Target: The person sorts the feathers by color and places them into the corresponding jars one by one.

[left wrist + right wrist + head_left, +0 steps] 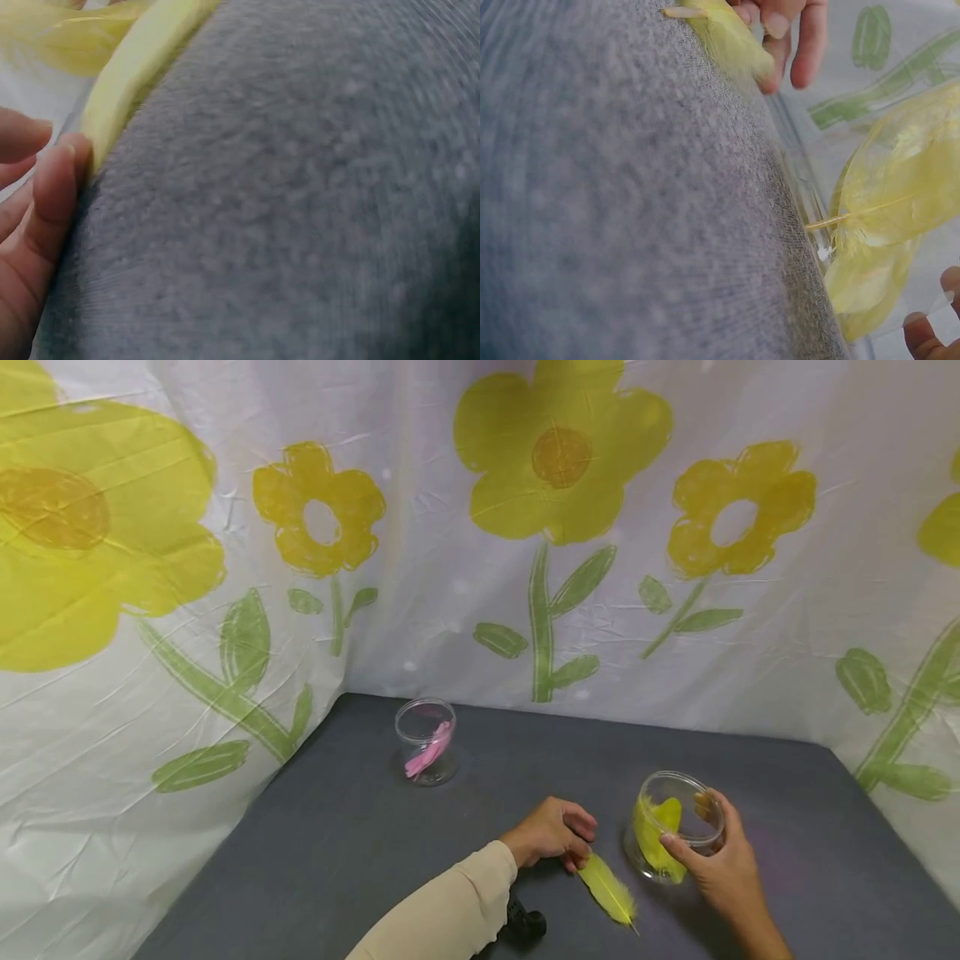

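Note:
A loose yellow feather lies on the dark table, its quill pointing toward the near right. My left hand pinches its far, vaned end with the fingertips; in the left wrist view the fingers meet that end of the feather. To the right stands a clear plastic jar with yellow feathers inside. My right hand grips the jar around its right side, thumb on the near side near the rim. In the right wrist view the feathers show through the jar wall.
Another clear jar holding pink feathers stands at the back left of the table. A small black object shows beneath the left forearm. A white cloth with printed flowers hangs behind and beside the table.

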A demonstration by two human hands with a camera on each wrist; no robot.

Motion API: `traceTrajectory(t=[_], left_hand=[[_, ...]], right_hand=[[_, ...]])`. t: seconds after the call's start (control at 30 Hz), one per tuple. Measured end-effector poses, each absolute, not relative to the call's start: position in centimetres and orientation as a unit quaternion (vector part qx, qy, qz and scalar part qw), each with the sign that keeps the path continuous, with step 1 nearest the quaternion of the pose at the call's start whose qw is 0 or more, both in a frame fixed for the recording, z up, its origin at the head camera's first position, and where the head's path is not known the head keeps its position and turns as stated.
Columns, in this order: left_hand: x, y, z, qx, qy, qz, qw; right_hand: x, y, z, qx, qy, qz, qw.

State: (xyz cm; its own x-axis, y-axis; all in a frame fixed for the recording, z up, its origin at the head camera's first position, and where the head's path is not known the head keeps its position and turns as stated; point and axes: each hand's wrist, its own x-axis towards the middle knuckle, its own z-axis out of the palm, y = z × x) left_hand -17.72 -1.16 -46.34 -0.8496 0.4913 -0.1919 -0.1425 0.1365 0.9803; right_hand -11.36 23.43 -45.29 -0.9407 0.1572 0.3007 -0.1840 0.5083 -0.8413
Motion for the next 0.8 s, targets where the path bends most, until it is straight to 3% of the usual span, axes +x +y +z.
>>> traceTrajectory(t=[0.37, 0.8], left_hand=[[-17.19, -0.39, -46.97, 0.093, 0.747, 0.622, 0.213], [-17.28, -1.23, -46.63, 0.096, 0.674, 0.708, 0.189]], right_hand=[[-11.40, 23.34, -45.28, 0.005, -0.845, 0.504, 0.179], [-11.44, 23.31, -45.29, 0.002, -0.852, 0.491, 0.181]])
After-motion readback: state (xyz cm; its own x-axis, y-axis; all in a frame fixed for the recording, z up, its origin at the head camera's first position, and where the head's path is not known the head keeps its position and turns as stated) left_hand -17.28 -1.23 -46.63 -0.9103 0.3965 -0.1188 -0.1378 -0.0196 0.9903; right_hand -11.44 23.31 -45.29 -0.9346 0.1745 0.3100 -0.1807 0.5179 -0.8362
